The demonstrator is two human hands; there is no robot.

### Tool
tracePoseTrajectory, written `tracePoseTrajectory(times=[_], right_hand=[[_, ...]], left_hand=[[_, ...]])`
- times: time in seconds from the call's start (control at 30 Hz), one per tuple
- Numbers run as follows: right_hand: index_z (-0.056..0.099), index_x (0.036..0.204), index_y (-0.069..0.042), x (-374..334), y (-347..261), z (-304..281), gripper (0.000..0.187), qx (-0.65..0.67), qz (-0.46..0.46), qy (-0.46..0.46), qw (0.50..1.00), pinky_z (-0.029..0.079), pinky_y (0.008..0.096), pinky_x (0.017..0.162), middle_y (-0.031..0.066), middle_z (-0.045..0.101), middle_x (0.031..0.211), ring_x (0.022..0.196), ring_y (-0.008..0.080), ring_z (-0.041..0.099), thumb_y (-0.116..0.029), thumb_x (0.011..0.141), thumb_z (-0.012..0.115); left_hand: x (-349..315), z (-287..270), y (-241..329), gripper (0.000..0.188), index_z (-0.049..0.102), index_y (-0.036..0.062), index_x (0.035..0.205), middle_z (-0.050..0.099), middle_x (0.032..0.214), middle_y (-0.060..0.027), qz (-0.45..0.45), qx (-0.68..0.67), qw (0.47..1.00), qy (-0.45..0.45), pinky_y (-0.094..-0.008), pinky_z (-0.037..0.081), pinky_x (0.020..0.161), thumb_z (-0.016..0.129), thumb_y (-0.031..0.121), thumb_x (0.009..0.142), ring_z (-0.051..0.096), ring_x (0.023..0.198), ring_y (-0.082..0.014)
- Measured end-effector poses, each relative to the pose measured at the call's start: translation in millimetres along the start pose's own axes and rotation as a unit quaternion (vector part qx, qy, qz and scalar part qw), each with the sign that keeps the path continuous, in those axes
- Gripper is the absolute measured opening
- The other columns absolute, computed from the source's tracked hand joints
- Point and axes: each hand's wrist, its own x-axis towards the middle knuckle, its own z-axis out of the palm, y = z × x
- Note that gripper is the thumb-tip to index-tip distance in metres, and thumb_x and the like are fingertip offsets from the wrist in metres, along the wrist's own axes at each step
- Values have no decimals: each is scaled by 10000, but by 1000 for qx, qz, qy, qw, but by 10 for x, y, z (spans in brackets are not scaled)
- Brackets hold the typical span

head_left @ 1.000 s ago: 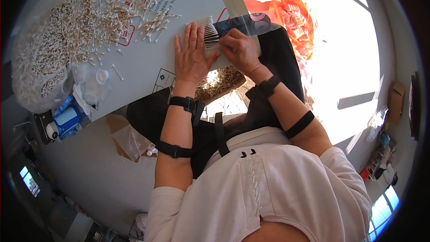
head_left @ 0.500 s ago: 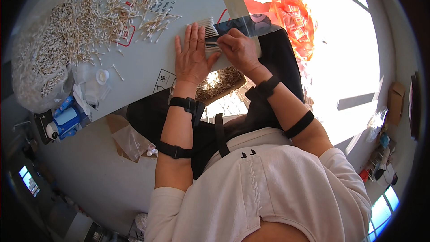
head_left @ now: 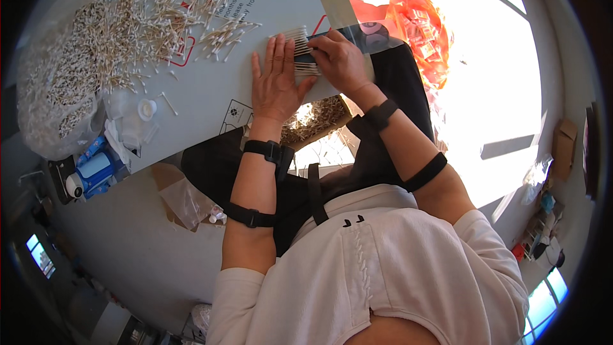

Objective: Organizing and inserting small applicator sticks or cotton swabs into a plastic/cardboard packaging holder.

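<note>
My left hand [head_left: 276, 86] lies flat on the grey board [head_left: 211, 89], its fingers stretched out over the left ends of a neat row of cotton swabs [head_left: 298, 39]. The swabs lie side by side, partly on a dark sheet [head_left: 304, 58], and a second small group [head_left: 307, 69] shows nearer my body beside my left thumb. At the right ends of the row is my right hand [head_left: 343, 62], its thumb and fingers pinched together. Whatever the pinch holds is hidden by the fingers.
Loose cotton swabs [head_left: 166, 19] spill from a clear plastic bag [head_left: 38, 115] at the left. Small clear containers [head_left: 146, 110] and a blue-and-white bottle [head_left: 93, 171] stand nearby. Below the board's edge is a box of swabs [head_left: 317, 120]. An orange bag [head_left: 418, 25] holds packets at the right.
My right hand has shifted a little away from my body, from the nearer group of swabs up to the farther row. My left hand stays almost in place.
</note>
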Motion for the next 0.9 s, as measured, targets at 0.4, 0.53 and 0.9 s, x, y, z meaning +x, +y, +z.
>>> tracePoseTrajectory(times=[0.4, 0.53, 0.9], right_hand=[[702, 918, -107, -13, 19, 41, 103, -15, 3, -14, 1000, 518, 410, 684, 87, 611, 846, 789, 316, 648, -140, 824, 679], [703, 932, -105, 64, 7, 56, 119, -4, 8, 3, 1000, 519, 419, 687, 94, 616, 849, 786, 323, 648, -131, 820, 671], [701, 892, -99, 68, -8, 65, 86, -25, 14, -17, 999, 518, 413, 682, 89, 611, 843, 779, 319, 648, -155, 828, 684]], left_hand=[[2, -11, 2, 866, 297, 62, 1506, 256, 1591, -106, 1, -1, 1000, 1, -539, 144, 1190, 624, 533, 857, 208, 1486, -255], [1, -4, 3, 864, 308, 54, 1501, 262, 1589, -108, -1, 1, 1000, 1, -537, 141, 1192, 622, 538, 857, 205, 1488, -254], [0, 2, -1, 876, 306, 52, 1505, 264, 1590, -113, -2, 1, 1000, -3, -535, 133, 1195, 627, 540, 852, 199, 1491, -252]])
